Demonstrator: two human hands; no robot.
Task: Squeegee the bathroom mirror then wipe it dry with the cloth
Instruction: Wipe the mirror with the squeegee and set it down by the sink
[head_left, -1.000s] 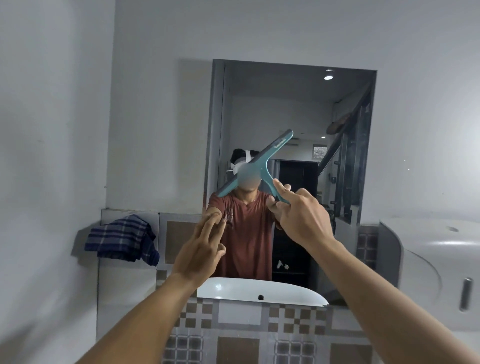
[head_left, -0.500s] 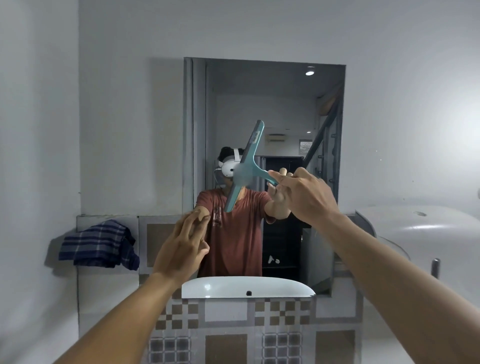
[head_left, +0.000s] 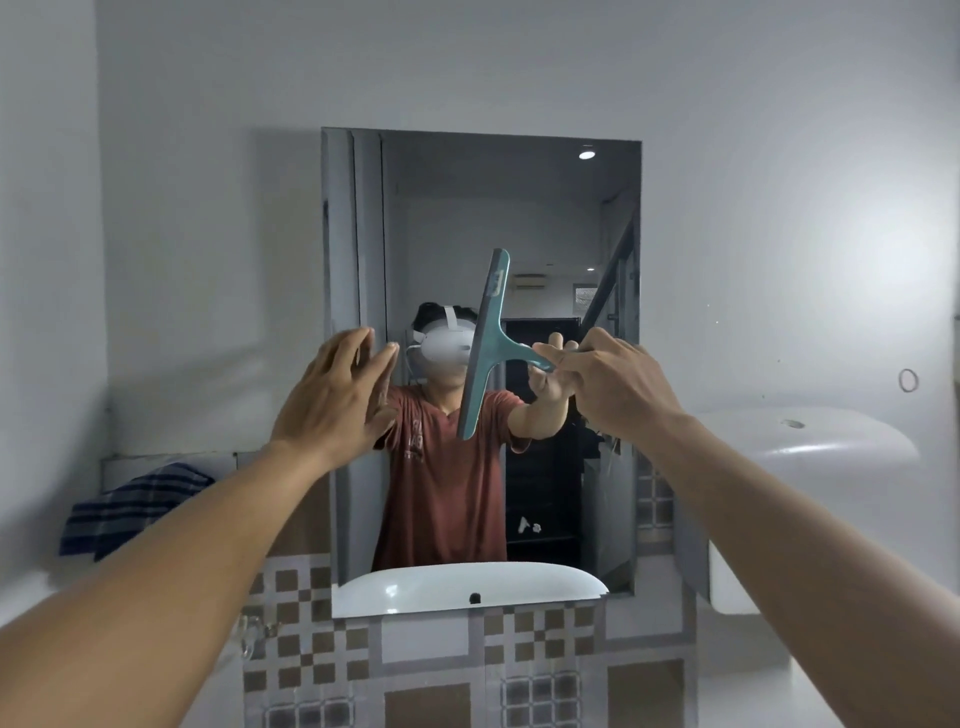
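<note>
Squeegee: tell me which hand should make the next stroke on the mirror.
Right. The right hand already grips the squeegee by its handle in front of the mirror; the left hand is open and empty.

The teal squeegee (head_left: 488, 343) is standing nearly upright before the mirror (head_left: 519, 218), blade edge facing left, its short handle pointing right. The rectangular mirror is hanging on the wall above the tiled ledge. The striped blue cloth (head_left: 130, 506) is lying draped over the ledge, left of the mirror.
</note>
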